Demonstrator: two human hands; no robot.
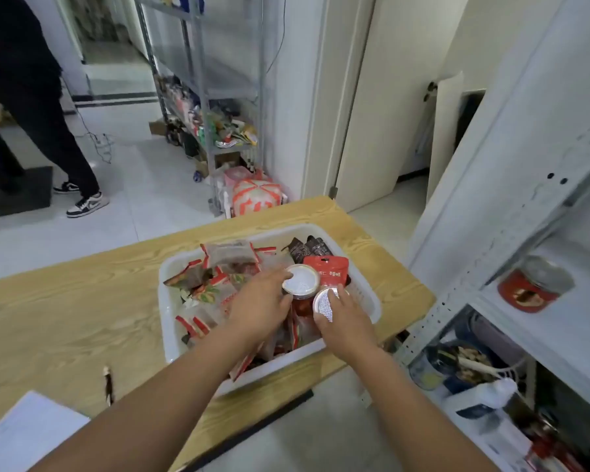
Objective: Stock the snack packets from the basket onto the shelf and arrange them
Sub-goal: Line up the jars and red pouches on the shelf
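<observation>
Snack packets [232,257] crowd the basket [167,321]; one red tin [528,289] sits on the shelf [573,321]. Left hand [259,308] grips a white-lidded tub [301,280], right hand [346,320] a silver-lidded tub [325,300]: barely begun, I'd judge.

A light wood-grain tabletop [65,318] is carrying a white plastic basket [168,321], which is sitting toward its right end, close to the near edge. A white sheet [31,434] is lying at the near left, with a small dark object [108,383] lying beside it. On the white metal shelf [566,321] to the right, a red can [533,286] is lying on its side.
</observation>
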